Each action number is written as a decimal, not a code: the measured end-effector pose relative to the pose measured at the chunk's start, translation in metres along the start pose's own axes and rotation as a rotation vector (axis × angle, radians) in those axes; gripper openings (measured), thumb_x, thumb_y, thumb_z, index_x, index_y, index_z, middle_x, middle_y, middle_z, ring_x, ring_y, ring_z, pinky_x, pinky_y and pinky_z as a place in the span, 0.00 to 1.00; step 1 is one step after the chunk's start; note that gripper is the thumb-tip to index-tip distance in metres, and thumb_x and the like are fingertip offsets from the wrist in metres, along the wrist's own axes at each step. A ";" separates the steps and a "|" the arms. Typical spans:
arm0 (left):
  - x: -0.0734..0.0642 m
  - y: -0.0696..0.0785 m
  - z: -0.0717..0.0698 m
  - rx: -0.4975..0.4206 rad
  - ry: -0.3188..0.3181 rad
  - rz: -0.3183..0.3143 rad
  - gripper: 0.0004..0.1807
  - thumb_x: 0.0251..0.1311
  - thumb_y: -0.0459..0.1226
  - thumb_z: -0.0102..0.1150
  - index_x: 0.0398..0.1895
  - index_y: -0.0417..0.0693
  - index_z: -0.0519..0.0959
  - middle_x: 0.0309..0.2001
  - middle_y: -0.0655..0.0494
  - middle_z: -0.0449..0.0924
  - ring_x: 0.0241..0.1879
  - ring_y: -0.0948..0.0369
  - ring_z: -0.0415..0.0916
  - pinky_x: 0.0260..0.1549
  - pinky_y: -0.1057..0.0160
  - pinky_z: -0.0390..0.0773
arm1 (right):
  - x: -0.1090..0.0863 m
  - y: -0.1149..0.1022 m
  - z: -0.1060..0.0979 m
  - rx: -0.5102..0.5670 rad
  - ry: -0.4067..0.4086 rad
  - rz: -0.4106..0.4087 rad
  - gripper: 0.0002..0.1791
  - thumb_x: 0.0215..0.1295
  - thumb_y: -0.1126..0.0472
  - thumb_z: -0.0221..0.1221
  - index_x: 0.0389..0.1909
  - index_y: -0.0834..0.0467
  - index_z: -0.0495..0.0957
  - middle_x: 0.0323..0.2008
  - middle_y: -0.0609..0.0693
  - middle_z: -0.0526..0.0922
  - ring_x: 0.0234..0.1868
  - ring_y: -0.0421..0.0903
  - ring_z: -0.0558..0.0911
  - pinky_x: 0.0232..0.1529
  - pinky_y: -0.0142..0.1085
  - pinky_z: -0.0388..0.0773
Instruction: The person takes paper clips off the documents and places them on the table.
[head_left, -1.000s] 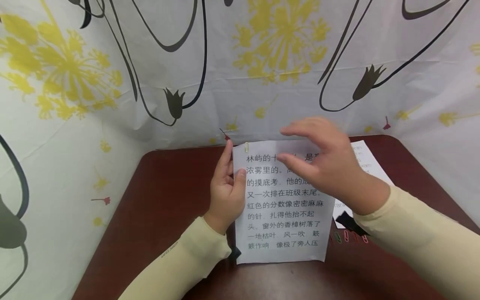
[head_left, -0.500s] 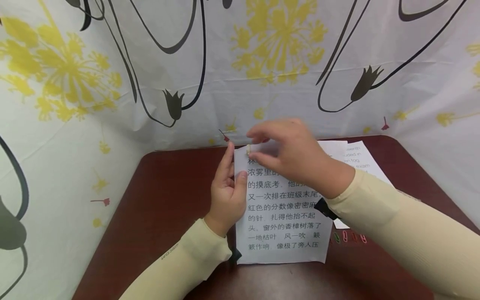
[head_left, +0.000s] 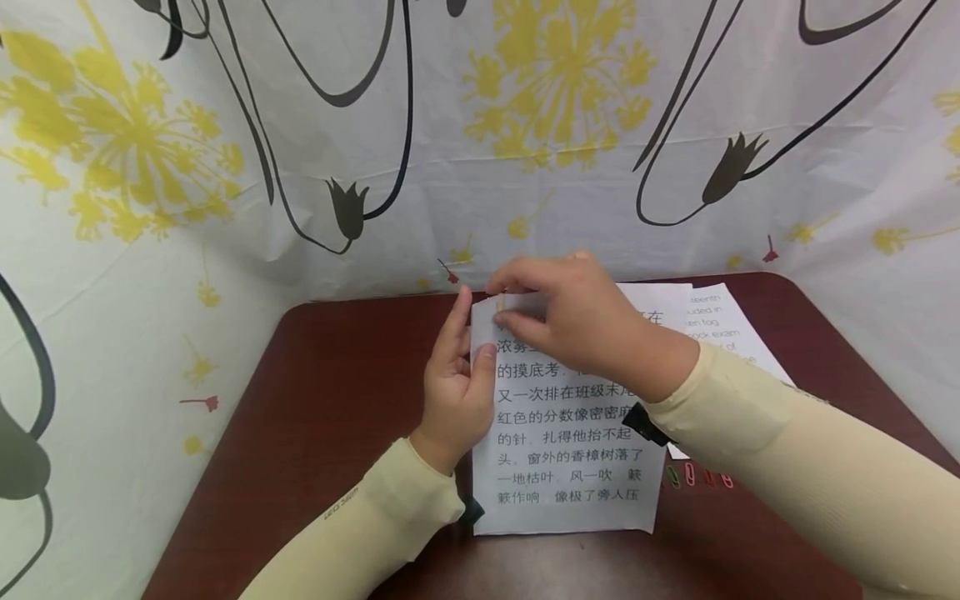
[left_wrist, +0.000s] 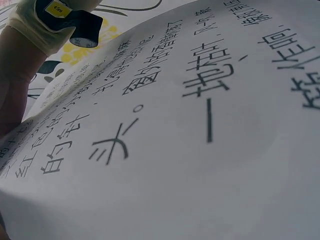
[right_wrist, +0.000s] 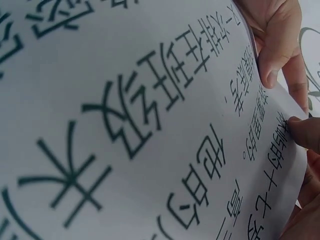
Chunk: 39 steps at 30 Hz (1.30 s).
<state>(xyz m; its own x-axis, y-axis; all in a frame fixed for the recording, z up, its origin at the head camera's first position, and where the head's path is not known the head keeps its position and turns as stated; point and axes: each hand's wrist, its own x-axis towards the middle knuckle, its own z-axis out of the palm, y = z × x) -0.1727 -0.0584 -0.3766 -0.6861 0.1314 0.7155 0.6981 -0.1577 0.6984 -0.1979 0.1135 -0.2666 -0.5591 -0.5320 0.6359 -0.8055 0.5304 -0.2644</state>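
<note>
A white sheet of paper (head_left: pixel 570 467) printed with large Chinese characters is held up off the dark red table. My left hand (head_left: pixel 459 396) grips its left edge, with the thumb on the printed side and the fingers behind. At the upper left corner sits a pale yellow paper clip (head_left: pixel 501 304). My right hand (head_left: pixel 592 325) reaches across the sheet and pinches the clip and paper edge between thumb and index finger. In the right wrist view, the left thumb (right_wrist: pixel 270 75) presses on the paper near the right thumb (right_wrist: pixel 304 132); the clip is hidden there.
Another sheet (head_left: pixel 723 321) with English print lies at the right, partly covered by the held paper and right arm. Several coloured paper clips (head_left: pixel 691 474) lie in a row near its lower edge. A patterned cloth (head_left: pixel 420 125) hangs behind the table (head_left: pixel 352 367).
My right hand has moved left across the paper to its upper left corner, and its thumb and index finger have closed on the clip there. The left hand stays almost still.
</note>
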 end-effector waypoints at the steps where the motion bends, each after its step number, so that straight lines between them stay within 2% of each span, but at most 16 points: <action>1: 0.000 0.000 0.000 -0.003 0.000 0.001 0.42 0.77 0.23 0.43 0.87 0.62 0.49 0.57 0.33 0.82 0.43 0.40 0.89 0.39 0.50 0.90 | 0.000 0.000 0.000 0.010 0.004 -0.004 0.13 0.61 0.62 0.74 0.46 0.53 0.86 0.42 0.45 0.92 0.42 0.43 0.91 0.42 0.45 0.74; 4: 0.000 -0.001 0.000 -0.005 0.001 0.001 0.42 0.77 0.22 0.43 0.87 0.61 0.48 0.57 0.33 0.82 0.43 0.40 0.89 0.39 0.50 0.90 | 0.001 0.001 0.001 0.053 0.016 -0.017 0.12 0.61 0.65 0.74 0.45 0.55 0.87 0.41 0.47 0.92 0.43 0.44 0.91 0.47 0.43 0.83; 7: 0.000 -0.001 0.000 -0.001 0.005 0.004 0.41 0.77 0.22 0.43 0.87 0.56 0.48 0.57 0.32 0.82 0.44 0.39 0.89 0.40 0.50 0.90 | 0.002 0.002 0.001 0.097 0.030 -0.024 0.11 0.61 0.67 0.73 0.44 0.56 0.88 0.41 0.48 0.92 0.42 0.43 0.91 0.46 0.42 0.88; 11: 0.001 0.000 0.000 0.007 0.008 0.000 0.40 0.76 0.22 0.44 0.87 0.52 0.47 0.57 0.33 0.82 0.44 0.39 0.89 0.40 0.50 0.90 | 0.003 0.001 0.001 0.119 0.039 0.003 0.11 0.61 0.67 0.73 0.45 0.56 0.88 0.40 0.48 0.91 0.41 0.43 0.90 0.47 0.41 0.87; 19: 0.000 0.001 -0.001 0.025 0.003 -0.022 0.41 0.77 0.23 0.45 0.87 0.56 0.47 0.57 0.33 0.83 0.45 0.41 0.89 0.40 0.51 0.90 | 0.003 -0.005 -0.001 0.154 0.087 0.128 0.13 0.62 0.68 0.73 0.48 0.58 0.89 0.37 0.50 0.88 0.41 0.44 0.84 0.47 0.37 0.87; 22: 0.000 0.001 -0.001 0.036 -0.002 -0.034 0.42 0.77 0.24 0.46 0.87 0.59 0.47 0.57 0.34 0.83 0.45 0.42 0.90 0.41 0.52 0.90 | 0.005 -0.005 -0.002 0.176 0.114 0.155 0.14 0.63 0.69 0.71 0.50 0.59 0.89 0.35 0.50 0.88 0.39 0.44 0.82 0.46 0.37 0.84; 26: -0.001 0.002 -0.001 0.035 -0.005 -0.055 0.41 0.78 0.24 0.45 0.87 0.58 0.47 0.57 0.35 0.83 0.44 0.43 0.90 0.40 0.52 0.90 | 0.005 -0.003 -0.006 0.227 0.136 0.203 0.15 0.64 0.70 0.68 0.52 0.59 0.87 0.32 0.49 0.87 0.38 0.43 0.81 0.43 0.37 0.76; 30: -0.002 0.003 -0.002 0.029 0.000 -0.076 0.41 0.78 0.24 0.45 0.87 0.57 0.47 0.57 0.35 0.83 0.44 0.43 0.90 0.40 0.52 0.90 | 0.004 -0.002 -0.013 0.288 0.147 0.272 0.16 0.65 0.71 0.66 0.52 0.58 0.87 0.30 0.49 0.84 0.35 0.41 0.80 0.42 0.35 0.73; 34: -0.002 0.002 -0.002 0.030 0.013 -0.089 0.41 0.77 0.24 0.45 0.87 0.57 0.47 0.55 0.35 0.83 0.42 0.43 0.90 0.38 0.51 0.91 | 0.002 0.000 -0.021 0.343 0.148 0.322 0.17 0.66 0.72 0.64 0.53 0.58 0.87 0.30 0.50 0.82 0.31 0.43 0.77 0.36 0.33 0.74; 39: -0.003 0.003 -0.003 0.029 0.027 -0.115 0.42 0.77 0.23 0.45 0.87 0.59 0.48 0.53 0.37 0.83 0.41 0.44 0.90 0.37 0.51 0.91 | -0.005 0.004 -0.033 0.375 0.154 0.347 0.17 0.68 0.72 0.64 0.54 0.57 0.87 0.29 0.48 0.81 0.25 0.43 0.75 0.27 0.29 0.74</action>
<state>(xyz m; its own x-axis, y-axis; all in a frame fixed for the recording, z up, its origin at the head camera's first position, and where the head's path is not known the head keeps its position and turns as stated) -0.1692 -0.0617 -0.3768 -0.7671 0.1206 0.6301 0.6196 -0.1151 0.7764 -0.1916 0.1402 -0.2468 -0.7923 -0.2491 0.5570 -0.6094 0.3704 -0.7011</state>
